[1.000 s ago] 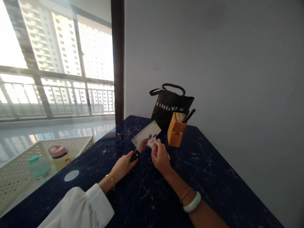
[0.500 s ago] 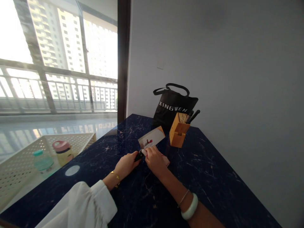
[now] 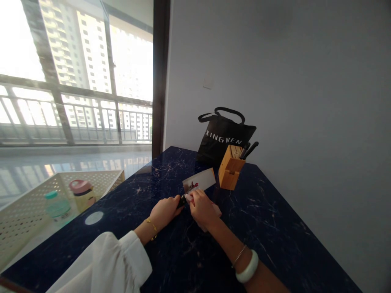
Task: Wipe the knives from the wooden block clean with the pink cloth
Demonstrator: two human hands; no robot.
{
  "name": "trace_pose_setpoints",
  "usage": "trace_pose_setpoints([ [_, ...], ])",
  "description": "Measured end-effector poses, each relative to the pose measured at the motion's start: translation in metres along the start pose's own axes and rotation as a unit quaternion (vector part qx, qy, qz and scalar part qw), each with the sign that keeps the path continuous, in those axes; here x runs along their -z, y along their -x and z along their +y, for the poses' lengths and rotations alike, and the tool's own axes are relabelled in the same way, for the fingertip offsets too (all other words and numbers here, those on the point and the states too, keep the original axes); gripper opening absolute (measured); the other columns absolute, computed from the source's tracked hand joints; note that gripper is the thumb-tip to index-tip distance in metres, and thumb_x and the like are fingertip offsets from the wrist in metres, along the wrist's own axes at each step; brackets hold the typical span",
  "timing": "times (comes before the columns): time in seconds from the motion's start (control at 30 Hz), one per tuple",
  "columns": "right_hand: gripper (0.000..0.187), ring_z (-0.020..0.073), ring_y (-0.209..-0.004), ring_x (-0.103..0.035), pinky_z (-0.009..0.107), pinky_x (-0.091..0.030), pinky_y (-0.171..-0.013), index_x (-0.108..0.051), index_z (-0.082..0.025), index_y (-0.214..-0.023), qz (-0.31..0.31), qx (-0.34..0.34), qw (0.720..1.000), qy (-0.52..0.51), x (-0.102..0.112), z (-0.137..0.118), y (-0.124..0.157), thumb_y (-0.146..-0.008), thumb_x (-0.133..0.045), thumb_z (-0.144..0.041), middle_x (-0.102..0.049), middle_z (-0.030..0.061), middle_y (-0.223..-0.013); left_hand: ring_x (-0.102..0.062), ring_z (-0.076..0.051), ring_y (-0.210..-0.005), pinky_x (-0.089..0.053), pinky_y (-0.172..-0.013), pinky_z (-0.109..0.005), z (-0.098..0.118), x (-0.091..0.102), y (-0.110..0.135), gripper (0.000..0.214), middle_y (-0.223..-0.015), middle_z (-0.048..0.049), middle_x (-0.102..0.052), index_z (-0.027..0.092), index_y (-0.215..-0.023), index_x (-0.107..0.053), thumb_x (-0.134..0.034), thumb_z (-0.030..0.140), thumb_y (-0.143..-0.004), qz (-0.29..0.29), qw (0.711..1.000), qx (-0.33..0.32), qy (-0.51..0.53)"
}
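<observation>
My left hand (image 3: 166, 209) is wrapped round the black handle of a cleaver (image 3: 205, 178). Its wide, shiny blade is tilted up and away from me, mirroring my fingertips and something orange at the top corner. Close beside it, my right hand (image 3: 204, 206) is closed on a pale pink cloth (image 3: 217, 209), pressed where the handle meets the blade. Part of the cloth hangs out under the palm, and the rest is hidden by my fingers. To the right of the blade stands a wooden knife block (image 3: 229, 175) with black-handled tools in it.
Behind the block a black tote bag (image 3: 221, 132) leans by the wall. All this is on a dark blue marbled table (image 3: 269, 219). At the left, a cream perforated basket (image 3: 105, 183) holds a green-capped bottle (image 3: 57, 205) and a pink-lidded bottle (image 3: 82, 194).
The cleaver's blade has tilted, so it looks narrower and sits a little lower. My right hand with the cloth has shifted slightly to the right; my left hand keeps its grip.
</observation>
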State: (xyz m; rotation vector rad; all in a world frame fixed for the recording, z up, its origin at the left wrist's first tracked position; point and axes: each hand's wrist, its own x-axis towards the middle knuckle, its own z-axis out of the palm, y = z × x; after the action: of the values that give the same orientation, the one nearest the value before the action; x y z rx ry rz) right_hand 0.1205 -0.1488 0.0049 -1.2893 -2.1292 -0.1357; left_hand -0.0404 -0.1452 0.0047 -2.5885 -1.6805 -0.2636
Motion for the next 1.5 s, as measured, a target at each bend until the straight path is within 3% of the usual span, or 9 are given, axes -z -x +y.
trace_pose_setpoints([
  [0.1, 0.009, 0.016, -0.085, -0.048, 0.027, -0.036, -0.079, -0.049, -0.017, -0.082, 0.015, -0.024, 0.999, -0.02, -0.001, 0.001, 0.001, -0.079, -0.042, -0.013, -0.053, 0.0051, -0.084, -0.063, -0.026, -0.071, -0.048, -0.061, -0.034, 0.001, 0.0, -0.001, 0.037, -0.079, -0.0094, -0.064, 0.017, -0.093, -0.05, -0.032, 0.048, -0.084, -0.006, 1.0, -0.007, -0.015],
  [0.3, 0.009, 0.0143, -0.081, -0.05, 0.024, -0.037, -0.076, -0.051, -0.017, -0.075, -0.024, -0.04, 0.998, -0.044, 0.002, 0.004, -0.002, -0.074, -0.045, -0.01, -0.056, 0.0042, -0.08, -0.064, -0.026, -0.069, -0.048, -0.059, -0.034, 0.0, 0.002, -0.002, 0.039, -0.078, -0.0094, -0.065, 0.016, -0.092, -0.05, -0.03, 0.048, -0.084, -0.003, 0.999, -0.027, -0.027],
  [0.43, 0.011, 0.0137, -0.083, -0.051, 0.024, -0.037, -0.079, -0.053, -0.017, -0.08, -0.004, -0.053, 0.996, -0.065, 0.004, 0.005, -0.004, -0.077, -0.044, -0.012, -0.057, 0.0038, -0.082, -0.064, -0.026, -0.069, -0.048, -0.058, -0.035, 0.0, 0.003, -0.001, 0.04, -0.078, -0.0094, -0.065, 0.016, -0.092, -0.051, -0.029, 0.048, -0.084, -0.005, 0.999, -0.036, -0.034],
  [0.63, 0.009, 0.0135, -0.079, -0.051, 0.023, -0.037, -0.074, -0.051, -0.017, -0.075, -0.043, -0.023, 0.999, -0.014, 0.006, 0.002, -0.003, -0.08, -0.043, -0.017, -0.057, 0.0039, -0.08, -0.064, -0.026, -0.071, -0.048, -0.061, -0.033, -0.001, 0.002, -0.002, 0.04, -0.079, -0.0096, -0.064, 0.016, -0.093, -0.052, -0.031, 0.048, -0.084, -0.002, 0.999, -0.032, -0.035],
  [0.83, 0.007, 0.0143, -0.087, -0.05, 0.023, -0.035, -0.076, -0.051, -0.019, -0.082, -0.028, -0.039, 0.998, 0.032, 0.01, -0.001, -0.002, -0.078, -0.045, -0.017, -0.057, 0.0032, -0.087, -0.064, -0.026, -0.07, -0.048, -0.061, -0.034, -0.002, 0.001, -0.003, 0.04, -0.079, -0.0095, -0.065, 0.017, -0.093, -0.052, -0.029, 0.049, -0.084, -0.006, 0.999, -0.04, -0.034],
  [1.0, 0.008, 0.0144, -0.083, -0.05, 0.023, -0.035, -0.072, -0.052, -0.018, -0.082, -0.076, -0.007, 0.996, 0.054, 0.018, -0.001, -0.003, -0.078, -0.045, -0.02, -0.057, 0.0036, -0.085, -0.064, -0.026, -0.07, -0.048, -0.06, -0.034, -0.002, 0.001, -0.002, 0.041, -0.078, -0.0094, -0.065, 0.017, -0.092, -0.052, -0.029, 0.049, -0.084, 0.0, 0.998, -0.041, -0.04],
  [1.17, 0.01, 0.0141, -0.087, -0.049, 0.022, -0.034, -0.076, -0.051, -0.018, -0.087, -0.048, -0.004, 0.998, 0.049, 0.022, 0.0, -0.002, -0.078, -0.045, -0.019, -0.056, 0.003, -0.09, -0.064, -0.026, -0.07, -0.048, -0.059, -0.034, -0.003, 0.001, -0.002, 0.043, -0.079, -0.0098, -0.065, 0.017, -0.093, -0.052, -0.027, 0.051, -0.084, -0.004, 0.998, -0.044, -0.043],
  [1.37, 0.01, 0.0155, -0.083, -0.05, 0.024, -0.035, -0.072, -0.052, -0.018, -0.085, -0.09, -0.007, 0.993, 0.076, 0.021, 0.0, -0.003, -0.076, -0.047, -0.02, -0.057, 0.004, -0.086, -0.063, -0.025, -0.074, -0.047, -0.063, -0.032, 0.0, 0.006, -0.002, 0.042, -0.081, -0.01, -0.065, 0.017, -0.095, -0.052, -0.029, 0.051, -0.084, -0.022, 0.999, -0.029, -0.035],
  [1.5, 0.012, 0.0147, -0.088, -0.049, 0.024, -0.034, -0.077, -0.052, -0.019, -0.088, -0.056, -0.021, 0.997, 0.057, 0.023, 0.0, -0.004, -0.078, -0.045, -0.018, -0.056, 0.004, -0.089, -0.063, -0.026, -0.073, -0.047, -0.063, -0.033, 0.0, 0.006, -0.001, 0.044, -0.081, -0.0103, -0.064, 0.016, -0.094, -0.052, -0.026, 0.051, -0.084, -0.017, 0.998, -0.046, -0.035],
])
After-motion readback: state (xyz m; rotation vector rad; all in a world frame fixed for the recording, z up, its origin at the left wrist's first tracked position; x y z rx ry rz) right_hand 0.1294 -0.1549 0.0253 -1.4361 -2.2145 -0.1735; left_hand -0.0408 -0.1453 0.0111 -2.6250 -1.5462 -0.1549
